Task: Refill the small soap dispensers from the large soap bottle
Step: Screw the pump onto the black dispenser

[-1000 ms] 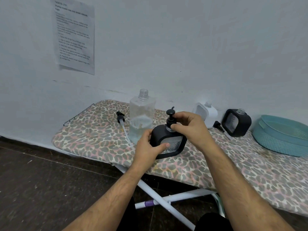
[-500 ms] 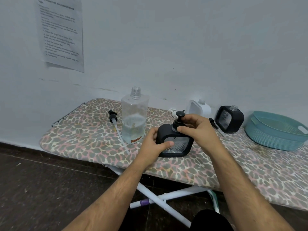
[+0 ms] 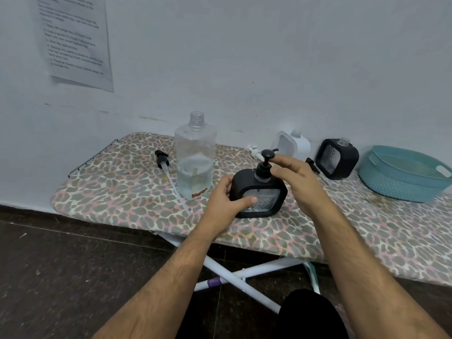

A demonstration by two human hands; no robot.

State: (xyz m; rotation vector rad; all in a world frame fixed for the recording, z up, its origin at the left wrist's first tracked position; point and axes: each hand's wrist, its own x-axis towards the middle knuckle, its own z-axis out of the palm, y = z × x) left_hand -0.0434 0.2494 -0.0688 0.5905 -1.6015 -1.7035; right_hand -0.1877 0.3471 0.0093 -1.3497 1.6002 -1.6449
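A black small dispenser [image 3: 259, 192] stands on the leopard-print board [image 3: 117, 192] with its black pump [image 3: 265, 165] fitted on top. My left hand [image 3: 226, 201] grips its left side, thumb across the clear front. My right hand [image 3: 297, 178] hovers just right of the pump, fingers loosely spread and holding nothing. The large clear soap bottle [image 3: 195, 162] stands uncapped to the left, liquid in its lower part. Further right stand a white dispenser [image 3: 292, 144] and a second black dispenser [image 3: 337, 159], both without pumps.
The big bottle's pump with its long tube [image 3: 163, 165] lies left of the bottle. A white pump [image 3: 253, 150] and a black pump [image 3: 311, 165] lie near the back dispensers. A teal basket [image 3: 403, 172] sits at the right. A printed sheet [image 3: 73, 40] hangs on the wall.
My right hand has let go of the pump top and opened its fingers beside it. My left hand keeps hold of the black dispenser.
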